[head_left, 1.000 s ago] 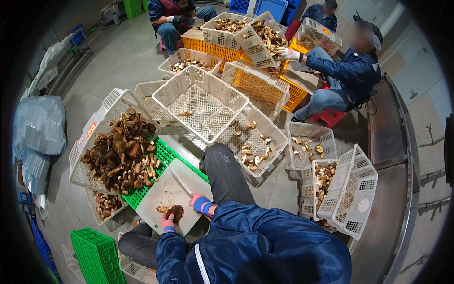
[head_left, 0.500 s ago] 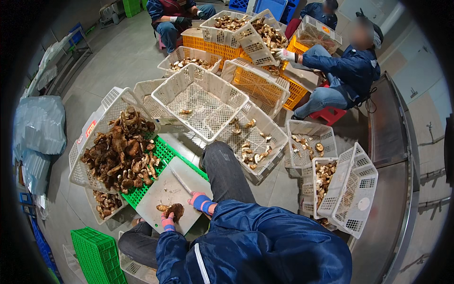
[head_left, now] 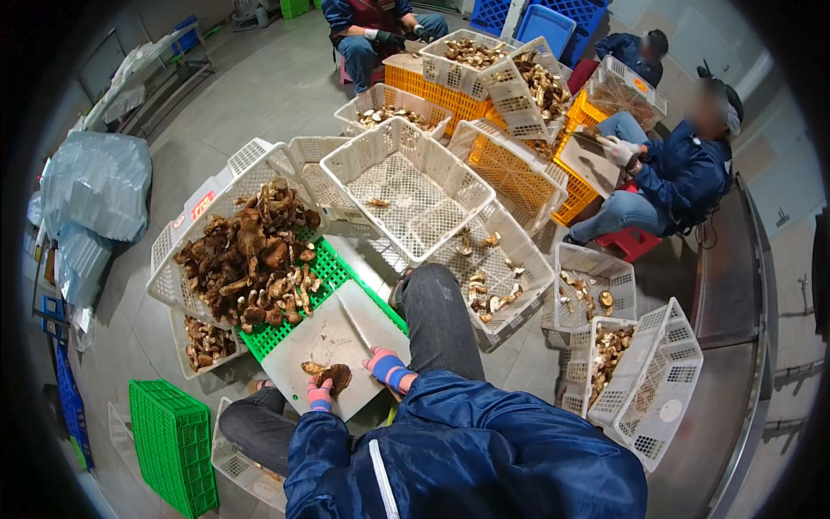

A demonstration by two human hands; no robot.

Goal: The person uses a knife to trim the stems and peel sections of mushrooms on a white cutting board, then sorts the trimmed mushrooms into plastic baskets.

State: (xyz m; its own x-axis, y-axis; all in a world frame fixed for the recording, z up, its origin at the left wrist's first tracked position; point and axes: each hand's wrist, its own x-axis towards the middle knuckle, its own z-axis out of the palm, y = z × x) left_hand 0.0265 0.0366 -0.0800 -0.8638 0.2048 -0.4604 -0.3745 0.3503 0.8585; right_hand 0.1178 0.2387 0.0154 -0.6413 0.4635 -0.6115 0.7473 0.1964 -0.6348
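Note:
My left hand (head_left: 320, 397), in a pink and blue glove, grips a brown mushroom (head_left: 337, 377) with a pale stem over the near part of a whitish cutting board (head_left: 303, 336). Closed round the handle of a knife (head_left: 353, 322) is my right hand (head_left: 385, 367), gloved the same way. The blade points away from me above the board's right side, apart from the mushroom. At the board's far left, a heap of dark brown mushrooms (head_left: 251, 246) spills from a tipped white basket (head_left: 169, 281) onto a green crate (head_left: 328, 266).
Beyond my knee stands a white basket (head_left: 402, 164) with one small piece inside. Another white basket (head_left: 527, 298) beside it holds several cut mushrooms. More baskets (head_left: 657, 381) stand at right. Co-workers sit around orange crates (head_left: 432, 93) at the back. A green crate (head_left: 173, 445) lies near left.
The whole view has shifted, so the scene sits further right. My hands keep the mushroom and knife nearly in place over the board. The right co-worker's hand has drawn back from a basket.

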